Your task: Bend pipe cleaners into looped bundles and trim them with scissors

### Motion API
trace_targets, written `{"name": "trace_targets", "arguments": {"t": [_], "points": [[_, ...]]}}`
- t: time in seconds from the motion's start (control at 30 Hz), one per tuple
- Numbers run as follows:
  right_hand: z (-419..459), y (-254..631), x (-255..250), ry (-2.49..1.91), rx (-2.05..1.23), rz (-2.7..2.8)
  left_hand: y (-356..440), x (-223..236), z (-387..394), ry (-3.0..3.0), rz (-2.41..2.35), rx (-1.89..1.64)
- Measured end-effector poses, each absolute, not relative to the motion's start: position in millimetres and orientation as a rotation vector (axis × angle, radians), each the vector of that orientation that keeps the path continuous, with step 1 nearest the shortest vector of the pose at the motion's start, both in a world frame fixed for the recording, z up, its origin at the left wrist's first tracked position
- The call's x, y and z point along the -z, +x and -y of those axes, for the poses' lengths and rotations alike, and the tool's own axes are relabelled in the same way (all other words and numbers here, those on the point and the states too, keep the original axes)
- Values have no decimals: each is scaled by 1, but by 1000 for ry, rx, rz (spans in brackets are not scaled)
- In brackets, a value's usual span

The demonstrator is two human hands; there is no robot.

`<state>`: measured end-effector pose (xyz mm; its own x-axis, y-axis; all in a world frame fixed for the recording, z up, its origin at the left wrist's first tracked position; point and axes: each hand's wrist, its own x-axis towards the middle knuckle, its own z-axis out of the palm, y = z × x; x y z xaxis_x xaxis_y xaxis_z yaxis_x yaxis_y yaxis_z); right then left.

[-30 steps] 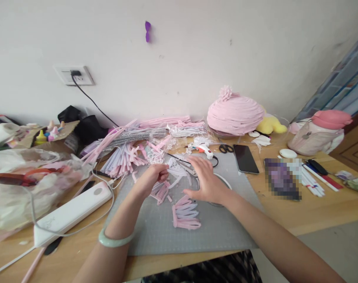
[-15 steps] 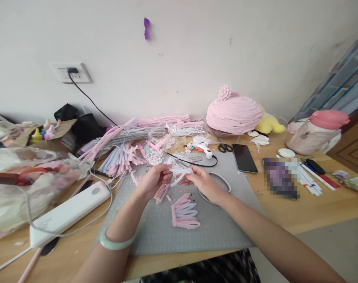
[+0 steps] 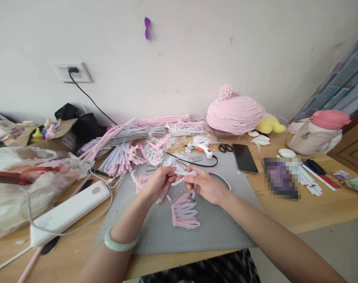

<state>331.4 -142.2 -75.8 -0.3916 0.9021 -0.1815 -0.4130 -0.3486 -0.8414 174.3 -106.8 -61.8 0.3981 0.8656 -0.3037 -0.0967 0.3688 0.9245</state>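
Observation:
Above the grey cutting mat [image 3: 155,236], a pale lilac-white pipe cleaner [image 3: 184,173] is bent into a loop between my hands. My left hand [image 3: 159,184] pinches its left part with thumb and fingertips. Fingers curled, my right hand [image 3: 205,184] grips the other side, and a short end hangs below them. A row of pink and lilac pipe-cleaner loops [image 3: 185,212] lies flat on the mat just beneath. Another pink piece [image 3: 139,181] rests behind my left wrist. Partly hidden by my right hand is a pale hoop [image 3: 226,181].
A white glue gun [image 3: 207,151], black scissors [image 3: 225,147] and a phone [image 3: 245,158] lie beyond the mat. Pipe-cleaner bundles [image 3: 122,157] are heaped behind left. A white power strip [image 3: 71,212] with cables is at left. A pink dome [image 3: 235,114] stands at the back.
Both hands have shifted slightly right. My right fingers have curled further around the pipe cleaner, and an end now hangs below them. The looped row on the mat has stayed put.

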Motion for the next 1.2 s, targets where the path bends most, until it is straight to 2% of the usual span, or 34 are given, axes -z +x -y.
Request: {"name": "trace_targets", "arguments": {"t": [0.23, 0.43, 0.7, 1.03, 1.2], "points": [[141, 331, 76, -886, -1831, 922, 172, 58, 106, 1041, -936, -726], [140, 339, 72, -966, -1684, 1180, 160, 59, 96, 1103, -955, -748], [137, 350, 67, -975, -2141, 1025, 154, 60, 93, 1186, -944, -737], [133, 362, 72, -1018, -1941, 1148, 149, 57, 90, 1120, -912, -803], [131, 367, 72, -902, -1953, 1099, 146, 53, 88, 1038, -930, -838]]}}
